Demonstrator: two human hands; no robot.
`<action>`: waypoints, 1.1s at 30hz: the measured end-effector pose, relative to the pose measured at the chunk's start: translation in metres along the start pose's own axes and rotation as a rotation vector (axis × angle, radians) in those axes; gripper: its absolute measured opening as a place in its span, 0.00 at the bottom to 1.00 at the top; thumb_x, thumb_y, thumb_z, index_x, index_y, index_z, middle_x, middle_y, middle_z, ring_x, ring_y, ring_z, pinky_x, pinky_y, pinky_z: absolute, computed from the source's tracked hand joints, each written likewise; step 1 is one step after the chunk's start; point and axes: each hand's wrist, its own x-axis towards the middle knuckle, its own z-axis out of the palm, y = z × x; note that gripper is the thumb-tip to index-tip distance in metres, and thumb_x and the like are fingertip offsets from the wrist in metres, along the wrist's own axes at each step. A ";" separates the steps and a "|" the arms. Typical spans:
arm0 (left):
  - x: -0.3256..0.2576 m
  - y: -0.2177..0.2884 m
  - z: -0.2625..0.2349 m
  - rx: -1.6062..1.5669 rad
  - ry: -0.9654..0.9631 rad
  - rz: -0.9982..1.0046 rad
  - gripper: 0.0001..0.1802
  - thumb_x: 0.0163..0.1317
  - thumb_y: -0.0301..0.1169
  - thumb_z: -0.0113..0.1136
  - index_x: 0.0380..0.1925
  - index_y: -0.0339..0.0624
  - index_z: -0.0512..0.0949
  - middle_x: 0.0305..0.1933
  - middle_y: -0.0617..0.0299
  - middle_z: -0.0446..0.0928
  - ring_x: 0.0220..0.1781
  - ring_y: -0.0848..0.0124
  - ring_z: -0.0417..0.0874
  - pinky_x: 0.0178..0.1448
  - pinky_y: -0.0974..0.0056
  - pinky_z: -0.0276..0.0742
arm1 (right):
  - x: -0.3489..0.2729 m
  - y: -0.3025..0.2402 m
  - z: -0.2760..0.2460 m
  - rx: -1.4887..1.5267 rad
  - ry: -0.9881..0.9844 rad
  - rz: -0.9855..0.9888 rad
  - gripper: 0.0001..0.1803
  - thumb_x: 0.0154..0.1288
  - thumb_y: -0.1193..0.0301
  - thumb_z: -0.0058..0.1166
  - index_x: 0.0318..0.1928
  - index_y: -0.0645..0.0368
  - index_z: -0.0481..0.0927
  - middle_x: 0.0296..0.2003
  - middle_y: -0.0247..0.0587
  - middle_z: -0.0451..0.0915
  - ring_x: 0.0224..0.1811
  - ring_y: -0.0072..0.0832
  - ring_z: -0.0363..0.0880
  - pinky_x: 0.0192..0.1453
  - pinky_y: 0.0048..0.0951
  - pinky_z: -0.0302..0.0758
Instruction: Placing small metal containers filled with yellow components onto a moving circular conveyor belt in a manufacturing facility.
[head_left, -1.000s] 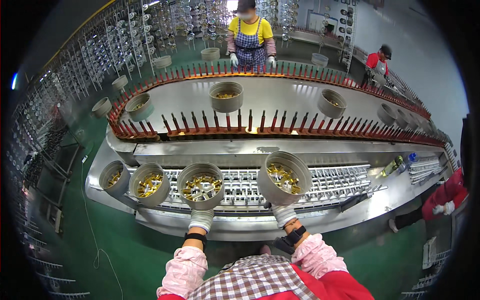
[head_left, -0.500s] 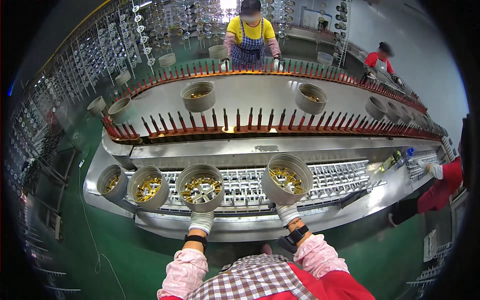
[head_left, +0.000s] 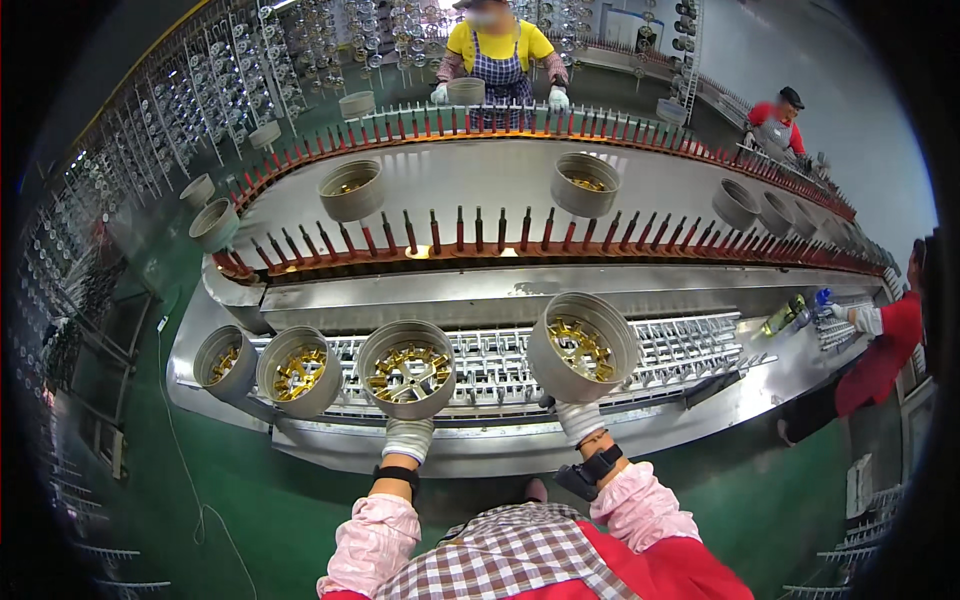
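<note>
Both my hands wear white striped gloves. My left hand [head_left: 408, 438] is at the near side of a grey round tub [head_left: 407, 408], its fingers hidden by the tub. Inside lie gold pieces around silver spoke-like parts. At the near side of a second grey tub [head_left: 585, 392], also with gold pieces, is my right hand [head_left: 578, 421]; its fingers are mostly hidden too. Both tubs are over a rack of silver metal bars [head_left: 490, 365]. Two more grey tubs with gold pieces, a middle one [head_left: 298, 408] and an outer one [head_left: 225, 387], stand to the left.
Beyond the rack runs a looped conveyor with upright red spindles [head_left: 480, 230], some carrying grey tubs [head_left: 352, 204]. A person in yellow [head_left: 500, 50] stands opposite; others in red are at the right [head_left: 885, 350] and far right [head_left: 785, 125]. Bottles [head_left: 785, 315] lie right of the rack.
The near conveyor's tubs have moved left. My hands and their two tubs have shifted slightly, the right tub upward. The opposite person's hands are now beside a grey tub.
</note>
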 end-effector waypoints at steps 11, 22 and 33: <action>-0.003 -0.012 -0.008 0.163 -0.213 0.051 0.17 0.56 0.30 0.40 0.46 0.42 0.69 0.49 0.52 0.70 0.51 0.57 0.70 0.54 0.56 0.65 | 0.005 -0.010 0.033 0.314 -0.035 0.223 0.16 0.63 0.64 0.36 0.25 0.58 0.75 0.18 0.35 0.74 0.20 0.25 0.71 0.29 0.27 0.69; -0.002 -0.016 0.004 0.185 -0.172 0.065 0.19 0.56 0.28 0.39 0.48 0.41 0.67 0.53 0.49 0.67 0.54 0.56 0.68 0.55 0.55 0.65 | -0.002 -0.049 0.033 0.354 -0.168 0.203 0.13 0.62 0.65 0.36 0.31 0.57 0.74 0.26 0.37 0.74 0.29 0.28 0.70 0.36 0.30 0.68; -0.001 -0.008 -0.008 -0.014 -0.036 0.013 0.19 0.60 0.36 0.38 0.49 0.41 0.66 0.55 0.53 0.65 0.58 0.59 0.63 0.61 0.57 0.58 | 0.001 0.010 -0.007 0.365 -0.061 0.265 0.12 0.61 0.65 0.36 0.37 0.56 0.72 0.34 0.39 0.74 0.37 0.31 0.70 0.43 0.33 0.66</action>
